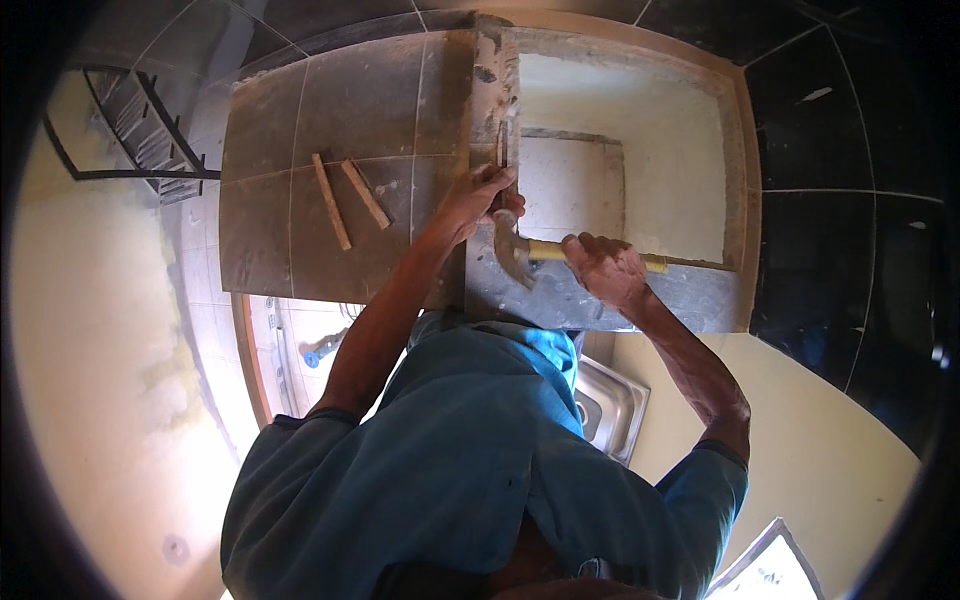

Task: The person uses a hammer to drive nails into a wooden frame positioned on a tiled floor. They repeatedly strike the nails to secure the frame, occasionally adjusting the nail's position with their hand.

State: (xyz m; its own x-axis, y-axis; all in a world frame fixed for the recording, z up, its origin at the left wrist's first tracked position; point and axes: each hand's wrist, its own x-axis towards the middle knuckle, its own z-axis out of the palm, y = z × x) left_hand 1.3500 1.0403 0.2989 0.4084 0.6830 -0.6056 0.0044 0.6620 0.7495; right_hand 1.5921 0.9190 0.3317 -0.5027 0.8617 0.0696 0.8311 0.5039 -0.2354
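Observation:
My left hand [480, 203] is closed around a slim metal chisel [502, 145], which points away from me along the left edge of a rectangular opening in the tiled counter [260, 190]. In my right hand [607, 268] is the yellow handle of a claw hammer [513, 248]. The hammer's head is right by the near end of the chisel, below my left fingers; whether they touch I cannot tell. Rough, chipped mortar [490, 85] shows on the strip beside the opening.
Two narrow brown strips [332, 200] lie on the counter at left. A black rack [150, 130] stands beyond them. Dark tiles [815, 240] cover the right wall. Below the counter are a steel sink [628, 405] and a blue round fitting [313, 358].

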